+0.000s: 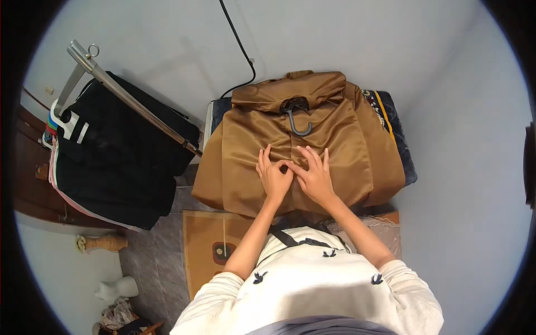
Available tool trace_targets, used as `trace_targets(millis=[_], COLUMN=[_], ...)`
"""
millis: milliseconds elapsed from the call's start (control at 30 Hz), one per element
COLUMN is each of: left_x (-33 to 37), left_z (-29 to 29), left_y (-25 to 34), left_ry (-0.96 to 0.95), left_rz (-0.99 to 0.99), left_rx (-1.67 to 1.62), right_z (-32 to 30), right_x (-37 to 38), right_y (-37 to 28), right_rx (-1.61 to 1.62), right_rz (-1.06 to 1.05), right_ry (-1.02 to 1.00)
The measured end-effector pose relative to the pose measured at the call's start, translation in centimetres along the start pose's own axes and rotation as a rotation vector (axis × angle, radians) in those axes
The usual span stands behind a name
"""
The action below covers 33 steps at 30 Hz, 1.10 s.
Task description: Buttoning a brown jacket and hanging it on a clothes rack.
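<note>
A shiny brown satin jacket [352, 162] lies spread out in front of me, its collar or hood end away from me. From its neck opening a dark grey hanger hook [301, 129] points toward me. My left hand [276, 177] and my right hand [315, 177] meet at the jacket's centre front, near its middle seam. Thumb and forefinger of each hand are pinched together there, while the other fingers stretch out. The pinched fingertips seem to grip the front edge of the cloth; any small fastening between them is hidden.
Under the jacket is a dark blue padded surface [409, 162] with a yellow stripe. At left, black garments [120, 151] hang from a metal rack [134, 97]. Behind runs a black cable [240, 42]. A brown board [201, 234] and lace cloth [385, 231] lie near me; walls close in at back and right.
</note>
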<state>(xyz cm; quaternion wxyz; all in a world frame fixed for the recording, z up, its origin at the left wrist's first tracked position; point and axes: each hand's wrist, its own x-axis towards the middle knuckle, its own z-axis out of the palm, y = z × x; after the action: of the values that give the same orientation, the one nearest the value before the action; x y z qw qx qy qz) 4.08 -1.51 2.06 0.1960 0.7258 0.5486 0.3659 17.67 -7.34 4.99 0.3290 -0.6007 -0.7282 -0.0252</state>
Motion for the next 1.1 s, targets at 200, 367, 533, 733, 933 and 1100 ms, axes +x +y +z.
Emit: trace_targets(millis=[200, 367, 533, 733, 933, 1100], left_x=[0.3, 0.6, 0.9, 1.4, 1.3, 1.5], left_z=[-0.4, -0.6, -0.6, -0.3, 0.0, -0.1], left_y=[-0.3, 0.2, 0.9, 0.7, 0.2, 0.2], left_ry=[-0.048, -0.006, -0.101, -0.143, -0.133, -0.138], left_rz=[-0.001, 0.032, -0.041, -0.068, -0.012, 0.014], left_rx=[-0.048, -0.03, 0.059, 0.087, 0.078, 0.099], right_z=[0.8, 0.9, 1.1, 1.8, 1.2, 0.6], right_x=[1.1, 0.8, 0.1, -0.4, 0.0, -0.2], right_y=[2.0, 2.4, 2.3, 2.3, 2.0, 2.8], right_rx=[-0.057, 0.052, 0.08, 0.023, -0.082, -0.179], right_rz=[-0.022, -0.023, 0.093, 0.228, 0.151, 0.065], right_ry=[-0.044, 0.061, 0.147, 0.118, 0.007, -0.029])
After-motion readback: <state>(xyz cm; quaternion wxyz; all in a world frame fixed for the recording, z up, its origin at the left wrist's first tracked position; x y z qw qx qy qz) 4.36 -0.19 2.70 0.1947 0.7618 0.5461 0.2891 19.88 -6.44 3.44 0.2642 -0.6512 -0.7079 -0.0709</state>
